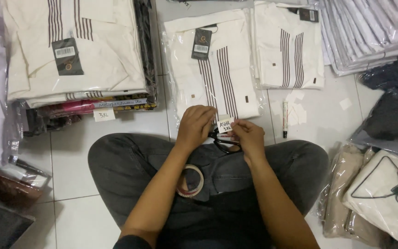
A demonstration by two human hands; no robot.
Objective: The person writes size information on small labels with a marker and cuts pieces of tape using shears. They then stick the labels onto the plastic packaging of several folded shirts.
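Observation:
Both my hands meet over my lap, just in front of a cream shirt with dark stripes packed in clear plastic. My left hand and my right hand pinch a small white paper label between their fingertips. Black-handled scissors sit under my hands, and I cannot tell which hand holds them. A roll of tape hangs around my left wrist.
A tall pile of folded cream shirts stands at the left with a size slip below it. Another packed shirt and a marker pen lie to the right. More bagged garments crowd the right side, and white paper slips dot the tiled floor.

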